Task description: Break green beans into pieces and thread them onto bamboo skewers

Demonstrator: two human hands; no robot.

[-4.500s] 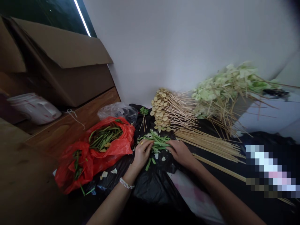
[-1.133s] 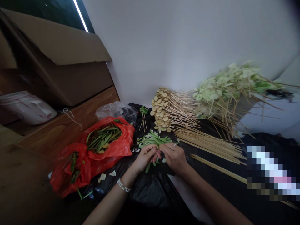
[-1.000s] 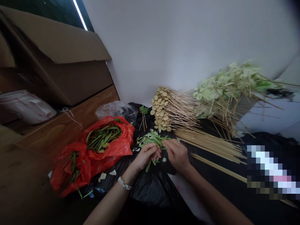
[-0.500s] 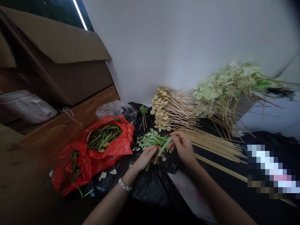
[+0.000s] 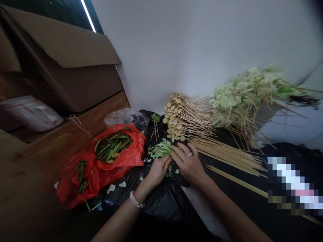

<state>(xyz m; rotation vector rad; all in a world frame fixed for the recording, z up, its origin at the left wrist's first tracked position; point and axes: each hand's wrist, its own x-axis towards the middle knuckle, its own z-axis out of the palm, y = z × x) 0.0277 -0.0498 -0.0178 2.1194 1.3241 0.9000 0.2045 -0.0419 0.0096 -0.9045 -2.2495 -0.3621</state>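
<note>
Right hand (image 5: 188,166) grip now open, stalk gone; left hand (image 5: 158,171) grip curled beside green stalk pieces (image 5: 160,150), contents hidden.

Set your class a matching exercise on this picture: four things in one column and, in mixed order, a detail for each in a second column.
Column 1
1. left hand
2. right hand
3. red plastic bag
4. round tan slices

Column 2
A. threaded on wooden skewers
B. holds green stalks
C. wears a ring
D. wears a beaded bracelet

Right pairs: 1-D, 2-C, 3-B, 4-A
</note>
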